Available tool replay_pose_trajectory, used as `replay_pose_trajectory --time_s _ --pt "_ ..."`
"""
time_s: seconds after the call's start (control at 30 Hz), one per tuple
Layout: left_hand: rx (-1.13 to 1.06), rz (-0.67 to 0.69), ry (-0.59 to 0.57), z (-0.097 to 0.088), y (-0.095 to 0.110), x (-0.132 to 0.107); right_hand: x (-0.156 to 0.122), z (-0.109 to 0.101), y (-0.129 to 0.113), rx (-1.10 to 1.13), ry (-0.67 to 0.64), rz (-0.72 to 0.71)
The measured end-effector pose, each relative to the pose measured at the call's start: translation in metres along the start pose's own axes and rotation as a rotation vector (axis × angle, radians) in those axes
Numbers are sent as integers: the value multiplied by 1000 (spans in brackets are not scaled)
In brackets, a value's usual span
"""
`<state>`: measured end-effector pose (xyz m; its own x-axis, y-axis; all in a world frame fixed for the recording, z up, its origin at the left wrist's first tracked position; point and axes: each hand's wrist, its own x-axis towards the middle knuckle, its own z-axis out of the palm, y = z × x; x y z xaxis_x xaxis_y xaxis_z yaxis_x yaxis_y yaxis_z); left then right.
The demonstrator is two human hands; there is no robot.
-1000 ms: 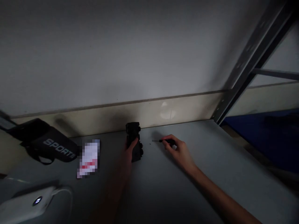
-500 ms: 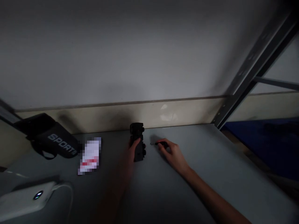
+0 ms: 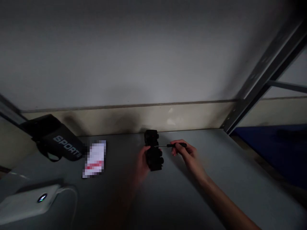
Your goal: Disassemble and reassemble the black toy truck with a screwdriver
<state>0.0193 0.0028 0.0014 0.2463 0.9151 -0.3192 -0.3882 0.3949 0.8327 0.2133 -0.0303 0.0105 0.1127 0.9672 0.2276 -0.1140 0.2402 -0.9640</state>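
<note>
Fingers of my left hand (image 3: 142, 164) are closed around the near left side of a black toy truck (image 3: 154, 157), a dark block with round wheels showing along its right side. It is tilted just above or on the grey table; which of the two I cannot tell. Between the fingers of my right hand (image 3: 190, 157) is a small screwdriver (image 3: 182, 145) with a black handle and thin metal shaft. The shaft points left, and its tip lies over the middle of the truck, close to my left fingertips. Whether the tip touches a screw is too dark to see.
At the left a black SPORT pouch (image 3: 64, 145) leans over the table (image 3: 192, 198). Beside it lies a phone (image 3: 96, 158) with a blurred, lit screen. A white power bank (image 3: 28, 203) with a cable is nearer. A metal post (image 3: 247, 95) stands right, against the wall.
My left hand has shifted the toy truck to the right and turned it. My right hand has swung the screwdriver level, bringing its tip from beside the truck onto it. The view has shifted slightly.
</note>
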Motion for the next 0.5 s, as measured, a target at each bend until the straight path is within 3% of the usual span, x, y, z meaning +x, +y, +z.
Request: replay_pose_trajectory --time_s 0.13,0.5 --pt "-84 -68 -19 11 2 -10 -3 1 -1 -27 18 -39" --pt "-51 5 5 15 1 -15 -12 0 -5 -186 24 -121"
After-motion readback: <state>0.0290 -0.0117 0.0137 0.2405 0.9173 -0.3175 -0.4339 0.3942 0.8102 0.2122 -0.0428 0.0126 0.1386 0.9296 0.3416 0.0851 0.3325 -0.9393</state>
